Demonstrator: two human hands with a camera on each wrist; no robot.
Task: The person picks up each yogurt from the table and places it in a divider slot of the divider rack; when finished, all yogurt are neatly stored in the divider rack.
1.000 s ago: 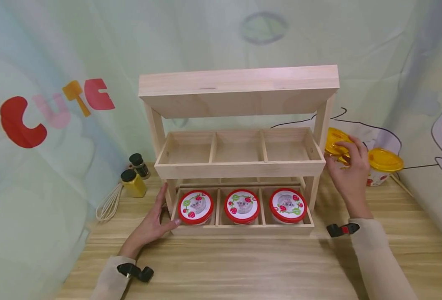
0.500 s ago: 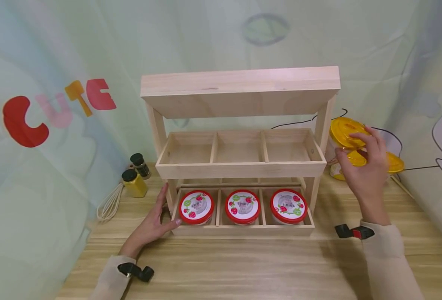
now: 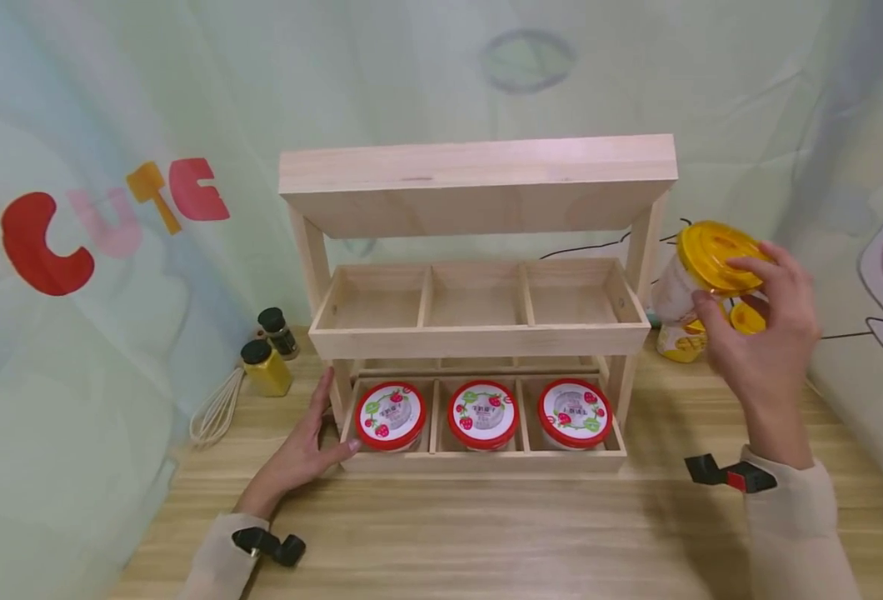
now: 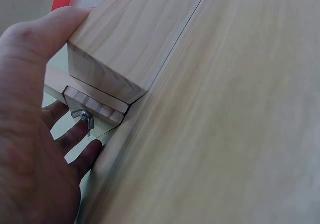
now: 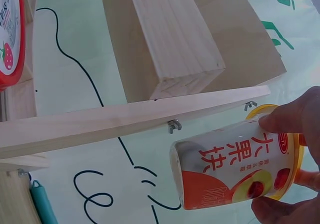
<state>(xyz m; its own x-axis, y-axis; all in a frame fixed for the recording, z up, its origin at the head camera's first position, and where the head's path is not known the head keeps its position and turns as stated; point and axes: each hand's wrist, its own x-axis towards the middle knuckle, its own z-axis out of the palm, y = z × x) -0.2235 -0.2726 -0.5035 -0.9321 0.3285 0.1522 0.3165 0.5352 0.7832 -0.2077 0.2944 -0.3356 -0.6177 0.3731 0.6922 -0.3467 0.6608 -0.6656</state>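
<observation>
Right hand [image 3: 771,325] has the cup [image 3: 672,293] pinched at its lid [image 3: 715,254] end, tilted in mid-air, rack [image 3: 479,340] to the grip's left, its corner gripped by the left hand [image 3: 299,454]! Looks light, firm, perhaps slick; lid might pop, so the upper wall [image 5: 220,156] seems safer.

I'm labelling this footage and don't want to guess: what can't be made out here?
Head view: another yellow-lidded tub, mostly hidden by the right hand.
Head view: small print on red lids, too small to read.
Right wrist view: contents of the held tub, hidden by its printed wall.
Right wrist view: a teal thing, cut off by the bottom edge.
</observation>
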